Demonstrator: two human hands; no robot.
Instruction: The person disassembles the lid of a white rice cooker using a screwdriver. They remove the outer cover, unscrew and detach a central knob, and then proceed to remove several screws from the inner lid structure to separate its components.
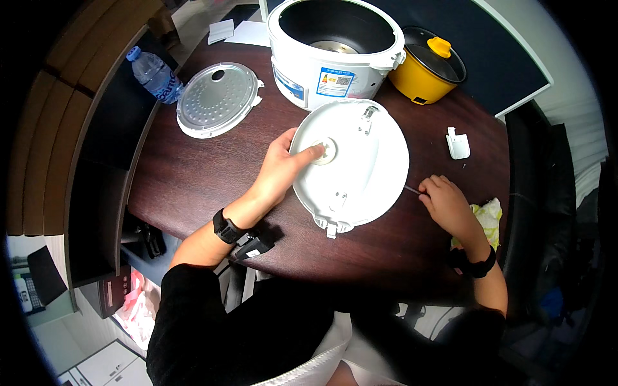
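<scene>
A dark reddish-brown wood-grain tabletop point(187, 174) stretched before the seated person, with a dark partition point(496, 58) standing at its far side. Near the back stood a white cooker body point(299, 71) with its dark inside exposed, a yellow pot point(412, 77) under a dark lid just to its right, and a dimpled grey disc point(215, 100) lying to its left, beside a water bottle point(154, 74). The white lid point(380, 164) was just in front of the cooker body, its underside-like, fitted face turned up toward the person. Being nearly round, it had no strong long axis, though a line from its upper metal bracket point(367, 119) to its latch tab point(331, 229) ran away from the body, with the tab pointing toward the person. It looked smooth and glossy, with a small round fitting point(328, 152) near its left edge. The left hand point(280, 167) clasped that edge, thumb on the fitting; the right hand point(447, 204), fingers curled, pinched a thin rod point(412, 190) whose contact with the lid could not be told.
</scene>
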